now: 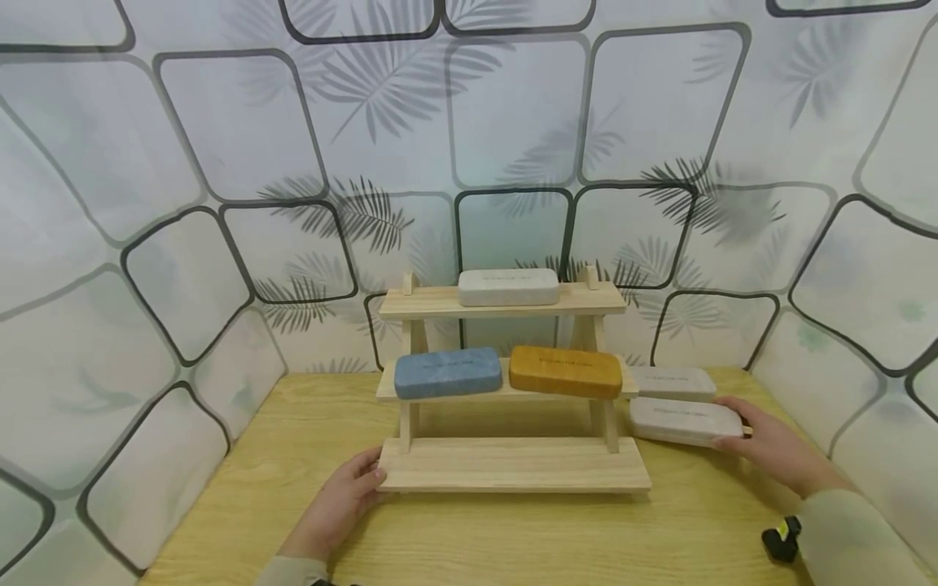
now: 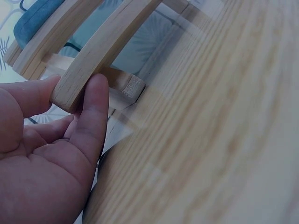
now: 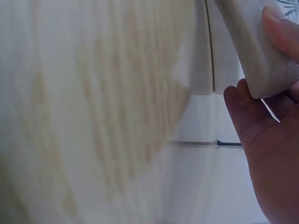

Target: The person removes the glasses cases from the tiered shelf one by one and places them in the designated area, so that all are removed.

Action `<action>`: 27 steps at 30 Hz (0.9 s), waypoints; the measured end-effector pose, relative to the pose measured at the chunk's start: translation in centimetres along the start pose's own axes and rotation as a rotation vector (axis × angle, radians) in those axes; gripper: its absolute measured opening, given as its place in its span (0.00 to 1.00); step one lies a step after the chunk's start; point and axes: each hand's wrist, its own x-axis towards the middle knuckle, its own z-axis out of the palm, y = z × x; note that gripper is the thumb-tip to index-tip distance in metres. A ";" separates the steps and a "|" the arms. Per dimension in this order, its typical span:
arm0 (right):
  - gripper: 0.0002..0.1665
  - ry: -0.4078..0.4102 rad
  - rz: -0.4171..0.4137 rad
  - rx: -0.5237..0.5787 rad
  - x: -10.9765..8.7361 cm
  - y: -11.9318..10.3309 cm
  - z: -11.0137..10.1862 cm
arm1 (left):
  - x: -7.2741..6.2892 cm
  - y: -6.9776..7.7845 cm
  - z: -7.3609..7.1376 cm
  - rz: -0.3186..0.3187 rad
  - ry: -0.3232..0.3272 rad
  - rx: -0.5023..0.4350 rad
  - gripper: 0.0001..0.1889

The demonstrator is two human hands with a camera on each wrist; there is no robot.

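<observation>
My left hand [image 1: 343, 503] pinches the left end of the bottom board of a three-tier wooden display stand [image 1: 513, 465]. In the left wrist view, thumb and fingers lie on either side of that board end [image 2: 74, 91]. Over at the right, my right hand [image 1: 773, 446] grips the right end of a whitish glasses case [image 1: 685, 420]. The right wrist view shows this case [image 3: 259, 56] between thumb and fingers, tilted. Behind it lies another whitish case [image 1: 672, 381]. A blue case [image 1: 449, 373] and an orange case [image 1: 566, 372] sit on the middle shelf.
One more whitish case [image 1: 508, 287] rests on the top shelf. The stand is on a yellow wood-grain table [image 1: 513, 537]. Patterned fabric walls [image 1: 513, 122] enclose the table at the back and both sides.
</observation>
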 end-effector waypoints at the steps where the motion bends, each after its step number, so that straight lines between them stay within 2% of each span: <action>1: 0.50 -0.004 -0.001 0.007 0.1 0.1 0.1 | 0.0 0.0 0.0 0.000 -0.002 -0.004 0.31; 6: 0.53 -0.015 -0.013 0.059 0.7 0.3 0.2 | -0.1 -0.1 -0.2 0.020 -0.032 -0.009 0.32; 11: 0.53 -0.001 -0.005 0.037 1.2 0.7 0.2 | 0.0 -0.2 -0.3 0.034 -0.054 -0.015 0.33; 20: 0.53 0.005 0.029 0.020 1.8 1.5 0.4 | 0.1 -0.3 -0.3 0.028 -0.038 -0.015 0.33; 27: 0.50 0.029 0.032 -0.016 2.3 2.1 0.6 | 0.2 -0.6 -0.4 0.026 -0.032 -0.014 0.33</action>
